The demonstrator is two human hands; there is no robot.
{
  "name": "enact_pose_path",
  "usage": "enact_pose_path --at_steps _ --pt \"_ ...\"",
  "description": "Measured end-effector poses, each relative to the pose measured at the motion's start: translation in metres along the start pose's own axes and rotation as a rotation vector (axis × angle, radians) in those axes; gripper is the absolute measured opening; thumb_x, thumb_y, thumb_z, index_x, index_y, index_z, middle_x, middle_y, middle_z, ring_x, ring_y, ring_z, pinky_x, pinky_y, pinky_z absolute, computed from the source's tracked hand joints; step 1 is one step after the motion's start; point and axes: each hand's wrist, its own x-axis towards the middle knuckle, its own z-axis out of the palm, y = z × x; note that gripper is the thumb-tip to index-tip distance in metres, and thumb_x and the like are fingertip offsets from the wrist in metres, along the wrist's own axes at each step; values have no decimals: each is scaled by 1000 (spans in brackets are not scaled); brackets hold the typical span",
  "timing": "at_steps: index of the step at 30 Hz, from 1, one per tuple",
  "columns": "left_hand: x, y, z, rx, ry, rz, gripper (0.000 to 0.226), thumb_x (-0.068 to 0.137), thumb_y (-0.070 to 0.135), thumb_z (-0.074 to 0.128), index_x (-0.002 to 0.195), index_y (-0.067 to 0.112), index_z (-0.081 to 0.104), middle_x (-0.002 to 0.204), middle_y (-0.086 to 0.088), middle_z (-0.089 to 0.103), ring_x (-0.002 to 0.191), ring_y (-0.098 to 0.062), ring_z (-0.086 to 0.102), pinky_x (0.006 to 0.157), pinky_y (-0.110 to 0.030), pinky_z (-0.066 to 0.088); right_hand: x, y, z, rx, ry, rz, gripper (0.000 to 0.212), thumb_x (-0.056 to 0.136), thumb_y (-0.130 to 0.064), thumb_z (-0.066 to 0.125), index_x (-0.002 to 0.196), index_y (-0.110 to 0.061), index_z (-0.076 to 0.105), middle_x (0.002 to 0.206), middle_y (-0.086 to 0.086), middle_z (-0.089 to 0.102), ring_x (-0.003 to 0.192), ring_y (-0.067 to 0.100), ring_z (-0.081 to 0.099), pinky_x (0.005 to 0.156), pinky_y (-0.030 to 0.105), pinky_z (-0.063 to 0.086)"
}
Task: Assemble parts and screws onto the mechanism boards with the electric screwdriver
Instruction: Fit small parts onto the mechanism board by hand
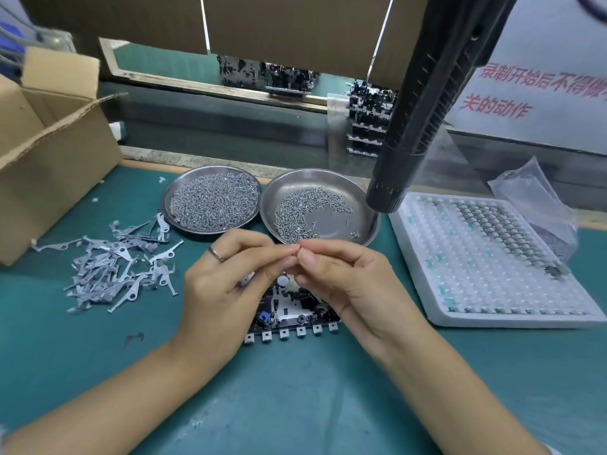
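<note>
The green bench (295,405) is spread out under me, with a cardboard box (49,178) at the far left and a pile of thin metal levers (118,267) beside it. Two steel dishes of screws sit ahead, the left dish (170,192) heaped, the right dish (368,205) part filled. The electric screwdriver (423,103) hangs above the right dish's edge, untouched. A white foam tray (492,320) of small parts lies to the right. My left hand (223,287) and right hand (345,284) meet fingertip to fingertip, both pinching something too small to make out, just above the mechanism board (292,316) lying flat on the bench beneath them.
</note>
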Motion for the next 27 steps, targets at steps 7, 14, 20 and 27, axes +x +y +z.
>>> enact_pose_path --at_steps 7,14,20,27 --pt "-3 -7 -1 23 24 47 19 87 23 67 104 18 71 87 9 61 74 -20 60 64 -47 47 1 -1 -2 54 15 52 16 67 -9 73 83 -8 77 84 12 73 73 17 70 63 19 54" --pt "-3 -10 0 69 41 74 21 88 26 67 108 21 64 90 11 60 79 -10 57 66 -49 44 -1 -1 1 44 32 49 18 67 -13 73 84 -10 78 84 9 74 75 13 70 64 17 54" --pt "-3 -10 0 80 49 76 21 88 26 67 108 21 64 89 12 59 79 -7 57 68 -46 44 -2 -2 1 42 39 28 18 68 -10 72 84 -6 76 83 11 74 74 14 70 63 18 54" --pt "-1 -6 1 84 60 80 18 86 23 68 103 17 67 84 11 60 75 -12 57 66 -48 45 -2 -2 1 44 33 16 18 68 -9 72 85 -4 75 83 13 73 74 17 71 62 19 54"
